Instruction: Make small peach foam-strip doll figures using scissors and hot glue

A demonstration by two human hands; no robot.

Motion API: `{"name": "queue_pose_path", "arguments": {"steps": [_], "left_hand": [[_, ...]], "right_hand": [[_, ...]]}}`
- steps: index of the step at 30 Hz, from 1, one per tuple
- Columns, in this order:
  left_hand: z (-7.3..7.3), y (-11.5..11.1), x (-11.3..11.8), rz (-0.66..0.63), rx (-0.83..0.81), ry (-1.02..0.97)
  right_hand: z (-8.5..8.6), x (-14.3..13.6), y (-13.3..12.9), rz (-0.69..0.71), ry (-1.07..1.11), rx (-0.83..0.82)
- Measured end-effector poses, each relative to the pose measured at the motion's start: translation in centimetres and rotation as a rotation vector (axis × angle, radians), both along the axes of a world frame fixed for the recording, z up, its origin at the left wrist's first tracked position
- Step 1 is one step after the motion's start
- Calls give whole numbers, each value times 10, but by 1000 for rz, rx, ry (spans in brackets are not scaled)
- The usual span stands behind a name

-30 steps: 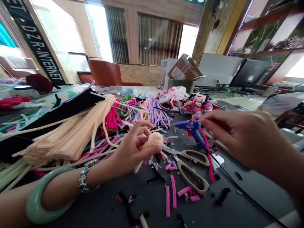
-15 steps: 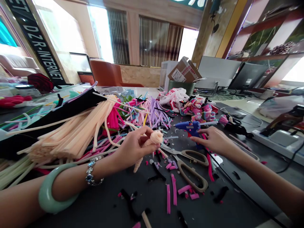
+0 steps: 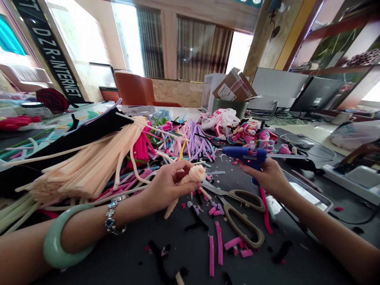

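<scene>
My left hand [image 3: 175, 181] pinches a cream-coloured coil of pipe cleaner [image 3: 197, 173], wound into a rounded head with a twisted tail that hangs below the fingers. On the right, my right hand [image 3: 271, 176] is wrapped around the handle of a blue glue gun [image 3: 247, 154], its nozzle pointing left and a small orange light showing on its side. Between the hands lie open scissors [image 3: 234, 202] with grey-brown handles. A big bundle of cream pipe cleaners [image 3: 89, 166] lies beside my left forearm.
Pink and black offcuts [image 3: 219, 245] litter the dark table. Purple pipe cleaners [image 3: 197, 138] and a pile of colourful fuzzy pieces [image 3: 252, 134] lie farther back. A power strip [image 3: 350, 184] stands at the right, and a cardboard box [image 3: 234, 87] sits behind.
My right hand has closed around the glue gun and lifted it up from the table. My left hand holds the coil in nearly the same place.
</scene>
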State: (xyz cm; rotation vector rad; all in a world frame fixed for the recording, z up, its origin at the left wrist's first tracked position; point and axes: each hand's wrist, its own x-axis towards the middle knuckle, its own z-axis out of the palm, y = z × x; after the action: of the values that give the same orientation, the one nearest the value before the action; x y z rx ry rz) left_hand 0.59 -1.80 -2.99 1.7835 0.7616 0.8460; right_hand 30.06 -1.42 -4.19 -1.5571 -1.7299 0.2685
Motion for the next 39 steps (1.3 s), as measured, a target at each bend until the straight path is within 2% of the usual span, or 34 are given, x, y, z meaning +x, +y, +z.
{"name": "queue_pose_path", "arguments": {"steps": [3,5,8,12,15,26,39], "left_hand": [[-1,0,0,10,-37,-3],[-1,0,0,20,-44,-1],[-2,0,1,39,-43,6],[-1,-1,1,35,-70,-1],[0,-3,2,34,-90,5],[1,-6,3,55,-56,43],[2,-6,3,54,-67,39]], "right_hand": [[9,-3,-16,128,172,-24],[15,-6,-28,263,342,-91],[21,-15,-44,367,395,-185],[23,-25,-55,349,403,-321],[21,-28,-57,309,433,-360],[26,-29,-52,331,118,-193],[30,-27,-53,354,108,-265]]}}
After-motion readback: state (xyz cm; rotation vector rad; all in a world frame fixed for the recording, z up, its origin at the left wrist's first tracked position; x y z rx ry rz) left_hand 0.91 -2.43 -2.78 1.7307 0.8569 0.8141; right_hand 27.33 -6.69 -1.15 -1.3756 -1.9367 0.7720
